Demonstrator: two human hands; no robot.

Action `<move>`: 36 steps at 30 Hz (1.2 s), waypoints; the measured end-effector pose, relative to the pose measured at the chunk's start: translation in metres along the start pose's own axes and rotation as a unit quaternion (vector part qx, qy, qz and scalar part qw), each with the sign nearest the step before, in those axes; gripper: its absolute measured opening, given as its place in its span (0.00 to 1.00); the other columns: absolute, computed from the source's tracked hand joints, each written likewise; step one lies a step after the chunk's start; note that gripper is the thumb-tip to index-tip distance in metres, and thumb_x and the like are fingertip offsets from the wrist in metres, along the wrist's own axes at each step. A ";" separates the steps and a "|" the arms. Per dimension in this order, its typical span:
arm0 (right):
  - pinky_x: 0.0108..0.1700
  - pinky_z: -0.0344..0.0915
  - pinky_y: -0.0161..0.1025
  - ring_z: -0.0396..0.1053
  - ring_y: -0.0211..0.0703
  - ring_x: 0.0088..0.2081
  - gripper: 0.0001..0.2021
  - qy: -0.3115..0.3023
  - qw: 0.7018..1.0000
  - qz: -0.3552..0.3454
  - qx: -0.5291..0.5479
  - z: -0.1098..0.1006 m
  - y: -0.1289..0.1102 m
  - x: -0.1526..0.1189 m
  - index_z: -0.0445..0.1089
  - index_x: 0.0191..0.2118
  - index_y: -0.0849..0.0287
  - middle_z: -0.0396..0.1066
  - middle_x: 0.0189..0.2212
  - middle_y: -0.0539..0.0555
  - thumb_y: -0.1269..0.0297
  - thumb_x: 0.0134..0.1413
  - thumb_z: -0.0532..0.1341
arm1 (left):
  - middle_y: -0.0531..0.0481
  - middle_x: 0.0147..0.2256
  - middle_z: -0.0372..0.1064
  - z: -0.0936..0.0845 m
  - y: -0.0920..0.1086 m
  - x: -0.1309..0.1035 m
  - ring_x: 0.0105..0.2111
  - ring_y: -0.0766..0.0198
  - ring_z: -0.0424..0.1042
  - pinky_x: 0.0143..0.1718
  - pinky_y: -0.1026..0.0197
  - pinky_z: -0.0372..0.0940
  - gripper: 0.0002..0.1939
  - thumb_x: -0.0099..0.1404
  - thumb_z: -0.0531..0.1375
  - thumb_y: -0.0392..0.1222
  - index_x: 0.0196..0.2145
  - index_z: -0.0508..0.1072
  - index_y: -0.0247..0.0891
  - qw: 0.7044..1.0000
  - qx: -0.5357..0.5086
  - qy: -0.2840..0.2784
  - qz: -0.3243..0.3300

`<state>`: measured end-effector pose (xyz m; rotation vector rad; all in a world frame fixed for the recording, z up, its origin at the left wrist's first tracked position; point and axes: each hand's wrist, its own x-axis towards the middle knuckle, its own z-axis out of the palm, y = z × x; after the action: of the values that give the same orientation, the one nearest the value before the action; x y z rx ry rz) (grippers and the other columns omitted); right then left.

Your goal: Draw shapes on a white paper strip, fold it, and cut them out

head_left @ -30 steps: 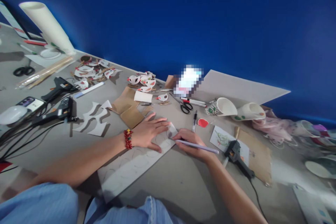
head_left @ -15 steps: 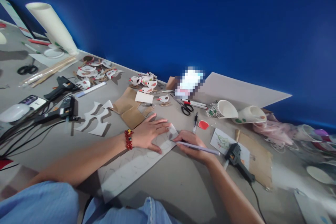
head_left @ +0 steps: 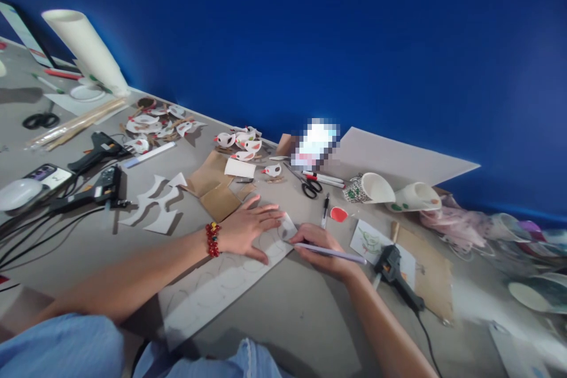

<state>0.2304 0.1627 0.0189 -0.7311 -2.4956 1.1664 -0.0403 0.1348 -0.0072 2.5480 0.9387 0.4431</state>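
Note:
A long white paper strip with faint curved pencil lines lies slantwise on the grey table. My left hand rests flat on its upper part, fingers spread, with a red bead bracelet at the wrist. At the strip's right end, my right hand is closed round a pale lilac pen, its tip at the paper's edge. Beyond my hands are a black pen, a red paper piece and black scissors.
Paper birds and brown cardboard lie beyond my left hand. Two glue guns with cables are at left, and another near my right forearm. Paper cups stand by the blue wall.
The whole view has shifted slightly, so things appear a little lower and further left. Both hands keep nearly the same place on the strip, the pen still in my right hand.

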 end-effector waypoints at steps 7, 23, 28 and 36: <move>0.39 0.63 0.38 0.68 0.44 0.36 0.15 0.006 1.000 0.002 0.011 0.002 0.004 -0.002 0.70 0.41 0.57 0.70 0.34 0.54 0.51 0.64 0.54 | 0.39 0.64 0.55 -0.001 0.001 0.000 0.65 0.45 0.51 0.64 0.39 0.30 0.46 0.58 0.59 0.68 0.65 0.53 0.43 1.000 -0.002 0.002 0.000; 0.42 0.64 0.40 0.69 0.44 0.38 0.11 -0.007 1.000 -0.012 0.025 -0.003 0.007 -0.003 0.72 0.42 0.58 0.73 0.36 0.54 0.58 0.64 0.56 | 0.40 0.64 0.55 -0.005 0.003 0.001 0.65 0.45 0.51 0.64 0.40 0.30 0.44 0.59 0.57 0.69 0.65 0.54 0.43 1.000 0.008 -0.007 0.003; 0.41 0.64 0.39 0.68 0.44 0.38 0.13 -0.021 0.999 -0.028 0.029 -0.007 0.008 -0.001 0.72 0.42 0.59 0.72 0.36 0.56 0.56 0.64 0.56 | 0.40 0.64 0.55 -0.007 0.003 0.002 0.65 0.44 0.50 0.64 0.39 0.30 0.44 0.59 0.57 0.69 0.65 0.54 0.42 1.000 0.008 -0.025 0.000; 0.42 0.63 0.39 0.69 0.43 0.39 0.12 -0.043 0.998 -0.033 0.044 -0.014 0.006 0.001 0.72 0.43 0.60 0.73 0.36 0.56 0.59 0.64 0.56 | 0.42 0.65 0.52 -0.008 0.003 0.002 0.66 0.46 0.48 0.65 0.40 0.26 0.44 0.59 0.55 0.71 0.65 0.54 0.42 0.999 0.003 -0.040 -0.010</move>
<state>0.2379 0.1758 0.0229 -0.5825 -2.4991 1.2994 -0.0407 0.1357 0.0015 2.5405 0.9365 0.3316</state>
